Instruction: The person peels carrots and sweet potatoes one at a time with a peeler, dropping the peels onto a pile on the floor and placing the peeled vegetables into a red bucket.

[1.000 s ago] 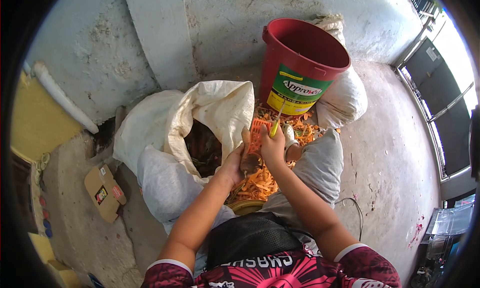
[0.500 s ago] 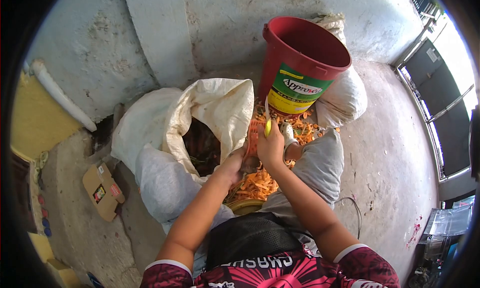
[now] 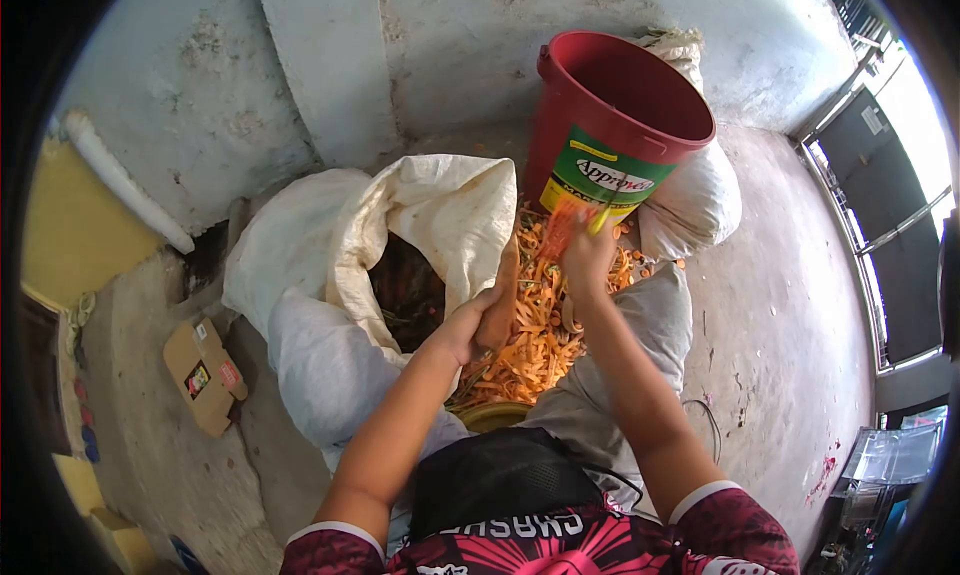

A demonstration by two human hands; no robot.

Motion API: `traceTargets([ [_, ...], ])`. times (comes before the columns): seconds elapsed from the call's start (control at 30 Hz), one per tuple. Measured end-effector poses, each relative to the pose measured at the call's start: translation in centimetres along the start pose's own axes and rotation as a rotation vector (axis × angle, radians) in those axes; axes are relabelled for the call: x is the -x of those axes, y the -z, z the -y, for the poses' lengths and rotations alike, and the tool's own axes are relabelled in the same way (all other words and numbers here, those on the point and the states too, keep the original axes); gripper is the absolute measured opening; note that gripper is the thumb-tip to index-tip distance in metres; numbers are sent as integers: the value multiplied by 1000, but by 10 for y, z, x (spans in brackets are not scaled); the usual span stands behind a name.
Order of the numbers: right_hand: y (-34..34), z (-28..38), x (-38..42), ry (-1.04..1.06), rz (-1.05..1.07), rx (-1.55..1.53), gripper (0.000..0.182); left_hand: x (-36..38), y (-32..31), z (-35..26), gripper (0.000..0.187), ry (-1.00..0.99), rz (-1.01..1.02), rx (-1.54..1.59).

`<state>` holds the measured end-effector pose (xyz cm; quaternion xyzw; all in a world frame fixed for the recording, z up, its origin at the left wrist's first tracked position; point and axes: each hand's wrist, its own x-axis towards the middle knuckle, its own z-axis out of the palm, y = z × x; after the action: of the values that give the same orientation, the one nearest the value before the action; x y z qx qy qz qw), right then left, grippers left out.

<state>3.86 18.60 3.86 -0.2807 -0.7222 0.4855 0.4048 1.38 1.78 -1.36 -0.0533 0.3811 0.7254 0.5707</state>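
My left hand (image 3: 468,330) is wrapped round a long brownish-orange carrot (image 3: 502,310) beside the mouth of a white woven sack (image 3: 440,200). Dark contents show inside that sack. In front of the red bucket (image 3: 560,125), my right hand (image 3: 590,255) is closed on a knife with a yellow handle (image 3: 599,221) and on a blurred orange slotted tool (image 3: 562,230). Orange peelings (image 3: 525,360) are heaped below and between my hands. The two hands are apart.
A full pale sack (image 3: 715,200) leans behind the bucket. Cut cardboard (image 3: 205,375) lies on the floor at the left. My legs flank the peelings, and a yellowish rim (image 3: 490,415) shows near my waist. A wall stands behind.
My right hand has moved up and right, away from my left hand, with the knife and orange tool. The carrot in my left hand is now more exposed.
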Motion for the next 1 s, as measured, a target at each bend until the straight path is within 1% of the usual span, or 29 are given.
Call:
traceTargets([
  [0.03,-6,0,19,-37,81,-64,10,-5,4,-2,33,9,15,36],
  [0.07,-10,8,36,-28,123,-68,12,-3,0,-6,32,7,49,61],
  [0.1,-13,18,48,-19,162,-71,14,-1,-4,-8,31,-2,10,75],
  [0.17,-14,30,59,22,176,-9,17,1,-11,-7,30,-13,-65,107],
  [0.27,-13,34,63,30,177,46,19,-5,8,-3,30,74,192,190],
  [0.4,-11,27,64,59,187,30,20,0,-3,-3,30,62,54,98],
  [0.47,-10,27,65,23,203,34,20,8,-16,-7,29,42,-13,44],
  [0.5,-10,27,66,5,212,36,20,8,-17,-6,29,38,-3,69],
  [0.6,-9,32,68,90,182,43,21,7,-15,-3,27,31,35,129],
  [0.67,-7,36,70,44,206,49,21,1,-8,0,25,22,83,147],
  [0.7,-6,37,70,25,218,51,22,2,-10,-1,25,19,68,163],
  [0.77,-7,32,70,6,212,123,22,4,-15,-1,24,13,35,198],
  [0.8,-7,28,70,-5,208,159,23,3,-12,1,26,11,72,122],
  [0.87,-9,21,67,73,139,250,22,-1,-2,2,30,6,145,-31],
  [0.9,-10,16,64,113,105,296,22,3,-7,-1,30,21,78,-70],
  [0.97,-13,-2,33,3,-30,289,22,14,-24,-8,30,52,-53,-148],
  [1.0,-8,5,14,-12,-90,297,21,17,-26,-5,32,64,-18,-158],
])
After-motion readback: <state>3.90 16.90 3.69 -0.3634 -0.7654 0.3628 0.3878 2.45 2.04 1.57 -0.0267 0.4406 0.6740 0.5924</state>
